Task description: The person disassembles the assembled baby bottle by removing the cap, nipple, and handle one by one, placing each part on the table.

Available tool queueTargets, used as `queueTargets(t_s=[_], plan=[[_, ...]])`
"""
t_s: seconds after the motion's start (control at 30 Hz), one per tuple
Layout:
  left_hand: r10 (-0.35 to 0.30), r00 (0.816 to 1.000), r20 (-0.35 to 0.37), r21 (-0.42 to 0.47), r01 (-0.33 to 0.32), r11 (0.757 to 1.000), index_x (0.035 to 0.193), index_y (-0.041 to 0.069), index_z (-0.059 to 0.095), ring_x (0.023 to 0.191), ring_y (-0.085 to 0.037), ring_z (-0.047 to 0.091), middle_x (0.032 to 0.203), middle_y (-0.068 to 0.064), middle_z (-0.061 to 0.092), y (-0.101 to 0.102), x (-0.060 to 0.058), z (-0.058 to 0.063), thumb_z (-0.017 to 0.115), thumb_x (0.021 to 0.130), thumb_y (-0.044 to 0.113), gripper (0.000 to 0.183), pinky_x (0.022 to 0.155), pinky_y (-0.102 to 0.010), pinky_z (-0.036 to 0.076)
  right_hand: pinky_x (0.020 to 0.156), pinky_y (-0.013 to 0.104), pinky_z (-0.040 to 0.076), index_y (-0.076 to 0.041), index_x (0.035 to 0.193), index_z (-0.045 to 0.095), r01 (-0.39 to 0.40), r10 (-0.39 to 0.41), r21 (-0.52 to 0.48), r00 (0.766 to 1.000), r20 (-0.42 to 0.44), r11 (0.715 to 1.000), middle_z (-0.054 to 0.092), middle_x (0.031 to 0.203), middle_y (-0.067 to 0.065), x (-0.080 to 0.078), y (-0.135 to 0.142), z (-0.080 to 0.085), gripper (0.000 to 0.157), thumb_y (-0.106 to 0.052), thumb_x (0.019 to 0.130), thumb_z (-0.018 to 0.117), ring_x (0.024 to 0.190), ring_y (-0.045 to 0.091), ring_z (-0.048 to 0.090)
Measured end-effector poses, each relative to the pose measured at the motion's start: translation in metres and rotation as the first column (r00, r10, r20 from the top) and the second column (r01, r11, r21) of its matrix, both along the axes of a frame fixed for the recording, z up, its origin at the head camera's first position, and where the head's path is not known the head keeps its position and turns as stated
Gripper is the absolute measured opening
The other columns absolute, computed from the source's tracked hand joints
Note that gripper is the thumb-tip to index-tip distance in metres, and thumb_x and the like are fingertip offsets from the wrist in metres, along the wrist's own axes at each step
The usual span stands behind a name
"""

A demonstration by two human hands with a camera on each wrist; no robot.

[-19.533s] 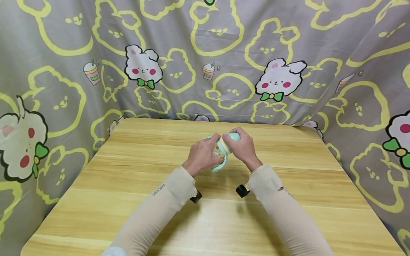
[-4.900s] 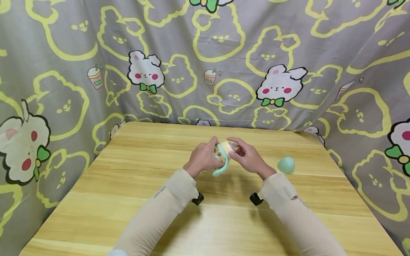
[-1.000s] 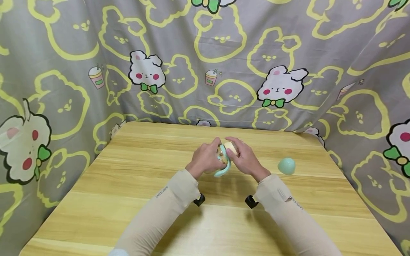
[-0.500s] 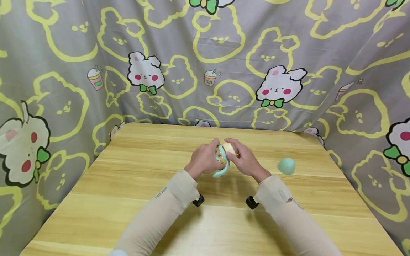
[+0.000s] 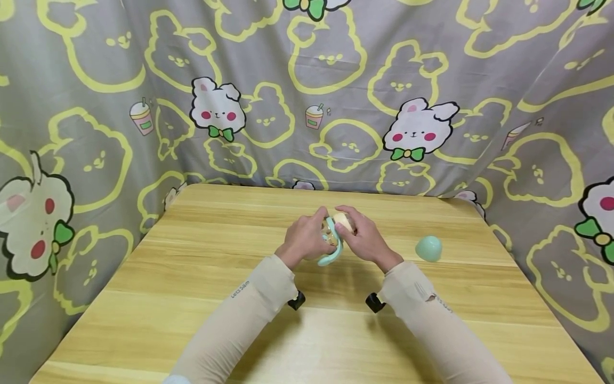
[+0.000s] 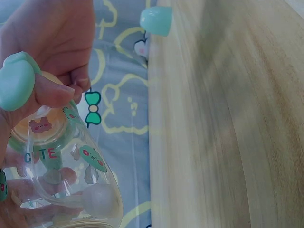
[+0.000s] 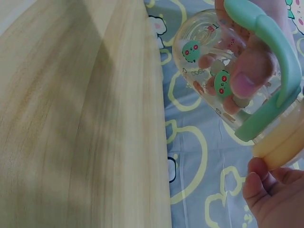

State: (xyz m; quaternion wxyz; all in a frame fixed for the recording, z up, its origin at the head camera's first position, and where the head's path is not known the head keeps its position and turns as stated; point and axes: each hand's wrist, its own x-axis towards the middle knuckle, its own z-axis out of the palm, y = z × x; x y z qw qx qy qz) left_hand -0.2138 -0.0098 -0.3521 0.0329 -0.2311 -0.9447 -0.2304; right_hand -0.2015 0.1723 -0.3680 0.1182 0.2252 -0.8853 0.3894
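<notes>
A clear baby bottle (image 7: pixel 190 50) with printed cartoon faces is held tilted above the table. Through its wall in the left wrist view, a straw with a pale weighted ball (image 6: pixel 98 198) shows inside. My left hand (image 5: pixel 303 236) grips the body, fingers wrapped round beside the mint handle (image 7: pixel 284 57). My right hand (image 5: pixel 363 234) pinches the cream collar ring (image 7: pixel 278 147) at the bottle's top between thumb and fingers. The top beyond the collar is hidden by that hand. A mint dome cap (image 5: pixel 429 249) stands on the table to the right of my right hand.
The wood-grain table (image 5: pixel 201 277) spreads around both arms. A grey curtain (image 5: pixel 268 53) with bear and rabbit prints encloses its back and sides. A black wrist camera hangs beneath each beige sleeve.
The mint cap was on the bottle in the oldest frame and now stands on the table. My right hand has shifted onto the collar, turning slightly over the last second; the left keeps its grip.
</notes>
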Motion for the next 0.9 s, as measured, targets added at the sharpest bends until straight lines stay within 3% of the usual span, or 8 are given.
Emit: queueTargets(t_s=[0.33, 0.47, 0.73, 0.9], plan=[[0.000, 1.000, -0.006, 0.010, 0.000, 1.000, 0.116, 0.017, 0.050, 0.060, -0.015, 0.055, 0.079, 0.002, 0.057, 0.0000, -0.0002, -0.0004, 0.084, 0.070, 0.036, 0.061, 0.050, -0.030, 0.044, 0.062, 0.037, 0.040, -0.008, 0.140, 0.046, -0.044, 0.044, -0.041, 0.999, 0.005, 0.998, 0.047, 0.076, 0.005, 0.0003, 0.0027, -0.0004, 0.046, -0.023, 0.098, 0.053, 0.064, 0.019, 0.044], [0.000, 1.000, -0.015, 0.009, 0.000, 1.000, 0.116, 0.017, 0.050, 0.061, -0.015, 0.055, 0.080, 0.002, 0.058, 0.0009, -0.0004, -0.0001, 0.084, 0.070, 0.037, 0.061, 0.051, -0.030, 0.044, 0.064, 0.037, 0.042, -0.006, 0.140, 0.044, -0.060, 0.059, -0.035, 0.998, -0.012, 0.998, 0.050, 0.079, 0.005, 0.0001, 0.0037, -0.0011, 0.046, -0.024, 0.099, 0.051, 0.066, 0.018, 0.047], [-0.002, 1.000, -0.022, 0.008, 0.002, 1.000, 0.115, 0.017, 0.050, 0.063, -0.016, 0.056, 0.082, 0.000, 0.059, 0.0031, 0.0007, 0.0018, 0.085, 0.069, 0.038, 0.062, 0.052, -0.031, 0.045, 0.073, 0.043, 0.046, -0.011, 0.139, 0.047, 0.008, -0.008, -0.006, 1.000, 0.005, 1.000, 0.058, 0.084, 0.007, 0.0013, 0.0019, 0.0002, 0.046, -0.035, 0.100, 0.051, 0.077, 0.023, 0.053], [-0.002, 1.000, -0.017, 0.004, 0.002, 1.000, 0.116, 0.017, 0.050, 0.064, -0.016, 0.056, 0.082, 0.000, 0.059, 0.0034, 0.0008, 0.0016, 0.085, 0.070, 0.038, 0.062, 0.053, -0.031, 0.045, 0.067, 0.040, 0.045, -0.012, 0.139, 0.047, 0.004, -0.003, -0.027, 0.999, 0.035, 1.000, 0.057, 0.079, 0.005, 0.0020, 0.0025, 0.0004, 0.045, -0.031, 0.099, 0.052, 0.070, 0.020, 0.052]])
